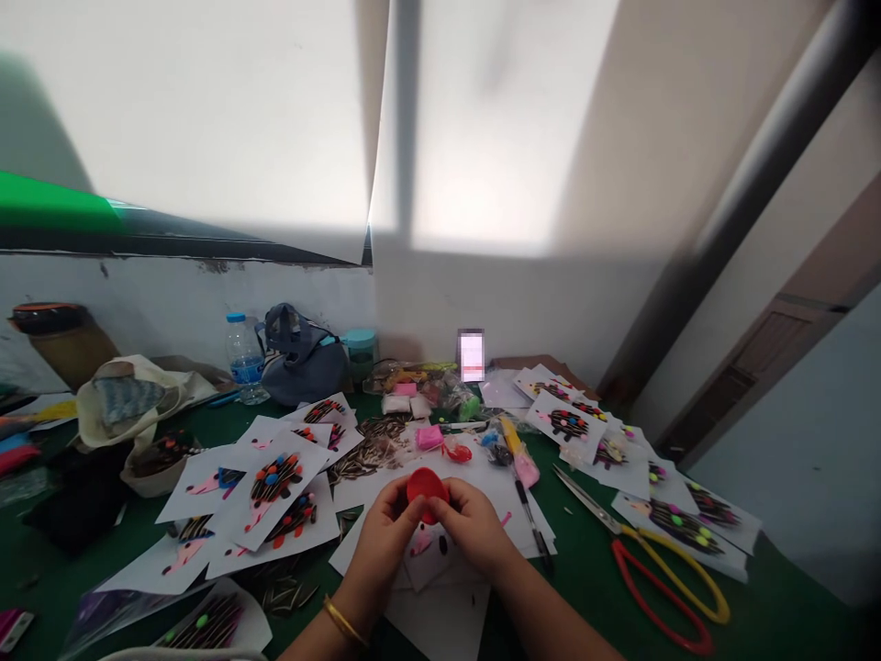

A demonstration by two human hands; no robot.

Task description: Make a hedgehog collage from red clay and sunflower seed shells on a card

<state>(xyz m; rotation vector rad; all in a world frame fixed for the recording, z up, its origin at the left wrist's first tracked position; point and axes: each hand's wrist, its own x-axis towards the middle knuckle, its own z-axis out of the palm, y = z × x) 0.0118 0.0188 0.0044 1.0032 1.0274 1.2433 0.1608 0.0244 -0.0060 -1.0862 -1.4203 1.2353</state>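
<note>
Red disc (428,482): pinched between our left hand (394,525) and right hand (473,528), above the papers.
Thumbs (415,510): we should press lightly and evenly, lest the rim distort.
Pen (529,519): beside our right hand; we'd mind our knuckles.
Scissors (618,529): farther right, well apart from us.

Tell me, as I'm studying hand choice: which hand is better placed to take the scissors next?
Probably the right hand: the scissors lie on its own side, farther from the left hand. Both hands pinch the red disc, so neither is free.
</note>
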